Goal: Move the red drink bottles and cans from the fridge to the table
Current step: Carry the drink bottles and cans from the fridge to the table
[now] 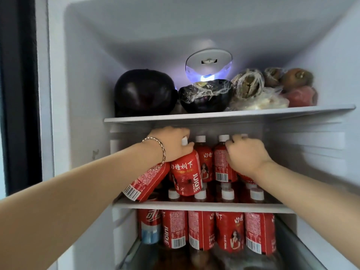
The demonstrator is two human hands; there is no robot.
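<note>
The open fridge holds many red drink bottles with white caps on its middle shelf (202, 207). My left hand (171, 145) grips the necks of two tilted red bottles, one labelled JUICE (186, 176) and one leaning left (146, 182). Further right, my right hand (246, 154) curls over the top of a red bottle (245, 177), most of which it hides. Two upright red bottles (204, 162) (221, 164) stand between the hands. Below the shelf stand several more red bottles (229, 230) and a red can (149, 221).
The top shelf (224, 114) carries two dark aubergines (144, 92), wrapped vegetables (249, 84) and reddish fruit (301, 96). A round lit lamp (208, 65) sits on the back wall. The fridge's dark door edge (17, 94) runs down the left.
</note>
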